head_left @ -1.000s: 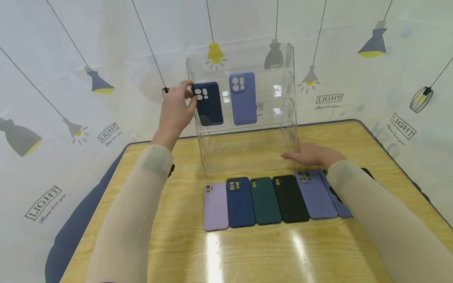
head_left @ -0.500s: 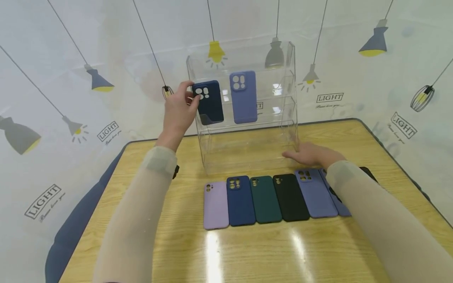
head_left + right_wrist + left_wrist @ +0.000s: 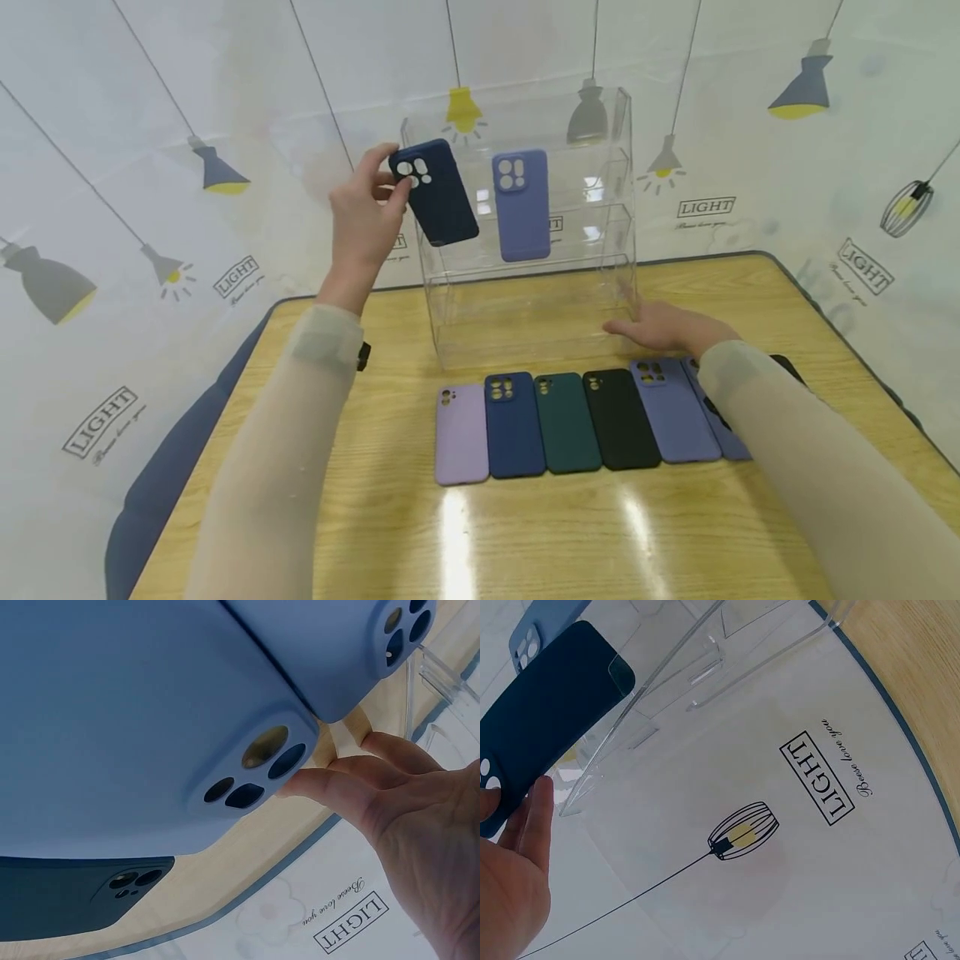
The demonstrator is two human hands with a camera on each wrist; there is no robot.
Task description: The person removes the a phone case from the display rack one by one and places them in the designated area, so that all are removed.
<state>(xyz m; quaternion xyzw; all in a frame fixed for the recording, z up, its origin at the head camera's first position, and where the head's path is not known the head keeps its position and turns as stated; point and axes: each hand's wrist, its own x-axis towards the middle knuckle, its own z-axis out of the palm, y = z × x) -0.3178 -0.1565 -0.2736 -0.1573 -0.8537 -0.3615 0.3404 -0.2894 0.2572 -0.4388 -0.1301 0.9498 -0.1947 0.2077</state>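
Note:
My left hand (image 3: 363, 208) pinches a dark blue phone case (image 3: 441, 196) by its camera-hole corner. The case tilts in front of the left part of a clear acrylic display stand (image 3: 525, 342); its lower end overlaps the stand in the left wrist view. A periwinkle phone case (image 3: 523, 225) stands upright in the stand, to the right of the dark blue one. My right hand (image 3: 660, 325) lies low at the stand's front right corner, thumb pointing left and fingers extended. Two periwinkle cases in the row fill much of the right wrist view near its fingertips.
In front of the stand lies a row of phone cases: lilac (image 3: 462, 437), blue (image 3: 515, 429), dark green (image 3: 568, 425), black (image 3: 621, 421), periwinkle (image 3: 678, 417) and others partly under the right sleeve. A lamp-print wall covering (image 3: 300, 242) rises behind the wooden table (image 3: 375, 517).
My left hand has raised the dark blue phone case, and its lower end has swung right so that it tilts more. The right hand stays at the stand's corner.

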